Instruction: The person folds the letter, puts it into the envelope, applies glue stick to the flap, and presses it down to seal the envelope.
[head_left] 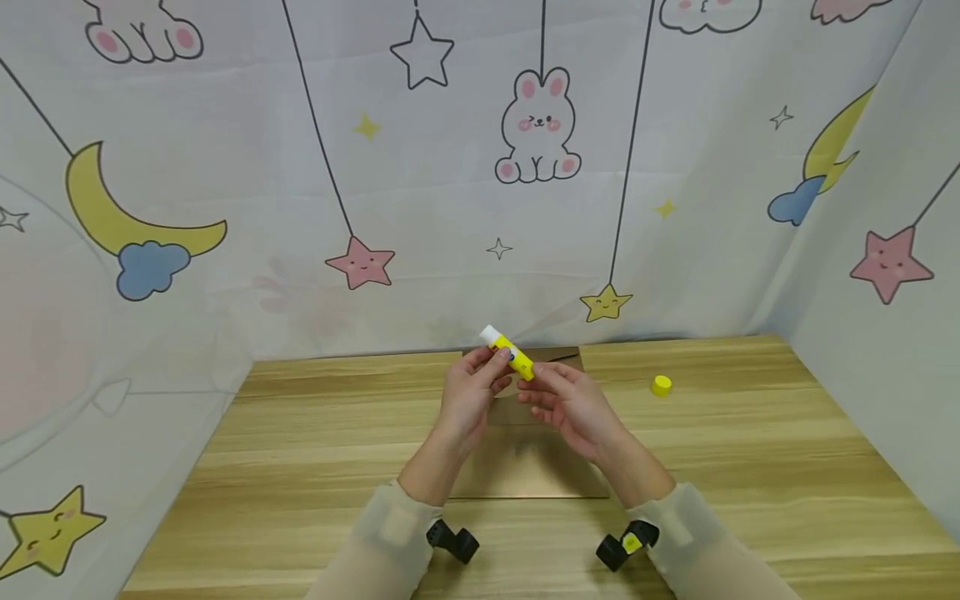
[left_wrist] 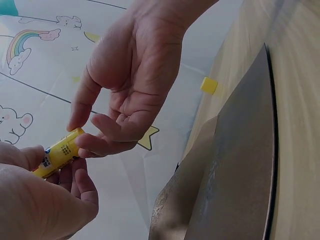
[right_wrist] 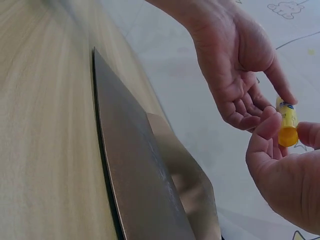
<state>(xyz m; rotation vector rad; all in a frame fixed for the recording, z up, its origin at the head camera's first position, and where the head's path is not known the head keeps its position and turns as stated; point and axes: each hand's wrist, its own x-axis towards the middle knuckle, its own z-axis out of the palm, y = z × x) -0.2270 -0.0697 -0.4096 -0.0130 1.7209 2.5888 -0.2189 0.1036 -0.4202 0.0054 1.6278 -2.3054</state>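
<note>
A yellow glue stick (head_left: 520, 362), white at its bare far end, is held tilted above the brown paper envelope. My left hand (head_left: 467, 398) grips its middle between thumb and fingers. At its lower end my right hand (head_left: 576, 410) pinches the base between thumb and fingertips; the right wrist view shows the orange-yellow base (right_wrist: 288, 137) there. Beneath both hands lies the envelope (head_left: 528, 471), its far flap (left_wrist: 187, 185) raised off the body in the left wrist view. The hands hide part of it in the head view.
The yellow glue stick cap (head_left: 661, 386) stands on the wooden table (head_left: 750, 467), right of the envelope. A white printed cloth (head_left: 450, 200) hangs behind the table's far edge and along the sides.
</note>
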